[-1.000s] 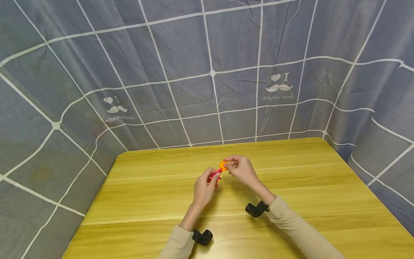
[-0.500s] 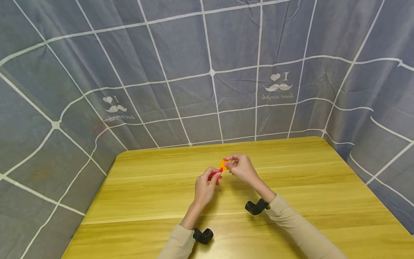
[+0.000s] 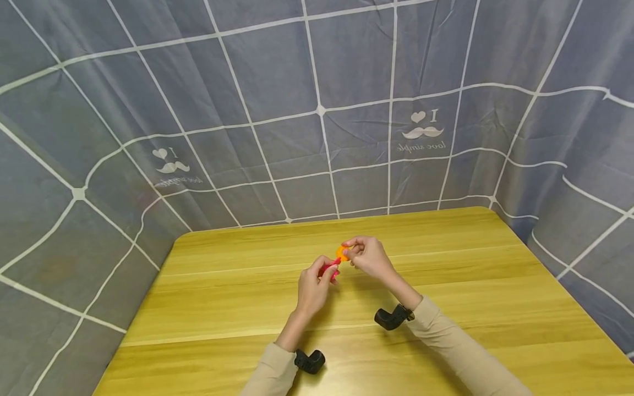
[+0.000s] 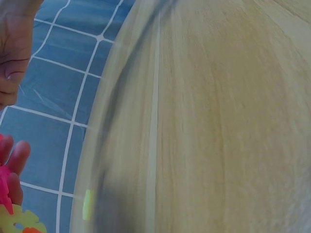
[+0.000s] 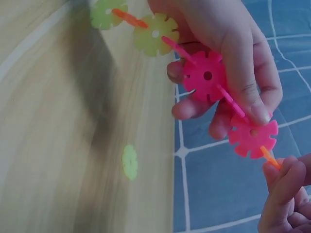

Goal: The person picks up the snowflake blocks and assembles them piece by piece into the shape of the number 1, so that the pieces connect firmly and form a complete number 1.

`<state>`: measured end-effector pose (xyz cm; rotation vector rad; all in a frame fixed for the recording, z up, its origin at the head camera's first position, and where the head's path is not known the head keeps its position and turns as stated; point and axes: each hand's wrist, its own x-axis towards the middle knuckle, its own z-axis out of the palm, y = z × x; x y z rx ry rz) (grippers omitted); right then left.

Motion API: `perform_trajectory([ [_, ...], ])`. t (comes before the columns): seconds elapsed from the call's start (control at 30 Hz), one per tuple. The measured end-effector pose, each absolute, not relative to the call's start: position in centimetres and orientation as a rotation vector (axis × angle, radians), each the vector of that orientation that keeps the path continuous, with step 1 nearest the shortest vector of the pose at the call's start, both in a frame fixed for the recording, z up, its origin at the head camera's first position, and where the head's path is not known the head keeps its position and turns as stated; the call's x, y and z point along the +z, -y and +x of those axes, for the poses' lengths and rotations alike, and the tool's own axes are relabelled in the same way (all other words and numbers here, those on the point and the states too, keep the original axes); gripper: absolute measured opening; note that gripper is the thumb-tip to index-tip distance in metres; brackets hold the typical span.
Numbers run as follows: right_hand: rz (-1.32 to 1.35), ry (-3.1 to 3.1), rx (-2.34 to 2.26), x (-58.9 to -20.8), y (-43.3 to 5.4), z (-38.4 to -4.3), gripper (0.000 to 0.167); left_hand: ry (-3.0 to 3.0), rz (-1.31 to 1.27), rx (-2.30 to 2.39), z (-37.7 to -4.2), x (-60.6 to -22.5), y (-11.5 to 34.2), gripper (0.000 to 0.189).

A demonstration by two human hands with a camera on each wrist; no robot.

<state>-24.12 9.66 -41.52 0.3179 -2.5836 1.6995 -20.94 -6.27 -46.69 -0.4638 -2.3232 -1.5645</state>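
Near the middle of the table, my left hand (image 3: 313,287) grips a chain of notched plastic snowflake discs. In the right wrist view, its thumb lies on a pink disc (image 5: 252,137) at the chain's end, and another pink disc (image 5: 208,76) sits by its fingers. Yellow-green discs (image 5: 155,34), joined by an orange one (image 5: 129,18) seen edge-on, trail from the other end. My right hand (image 3: 370,257) pinches an orange disc (image 3: 342,253), whose edge meets the rim of the end pink disc. Fingers hide part of the orange disc.
A loose yellow-green disc (image 5: 129,161) lies on the wooden table (image 3: 223,302). A grey curtain (image 3: 277,143) with white lines stands behind and beside the table. Black wrist cameras (image 3: 310,362) are worn at both sleeves.
The chain in my left hand has turned slightly, so less yellow-green shows beneath it. Both hands stay in almost the same place, and the head view has shifted a little.
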Motion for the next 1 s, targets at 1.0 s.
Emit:
perform_trajectory([
  [1.0,0.401,2.653,1.687,-41.1,-9.9,-24.5,0.020,2.427,-0.337,-1.448,-21.2,-45.6,7.0,0.026],
])
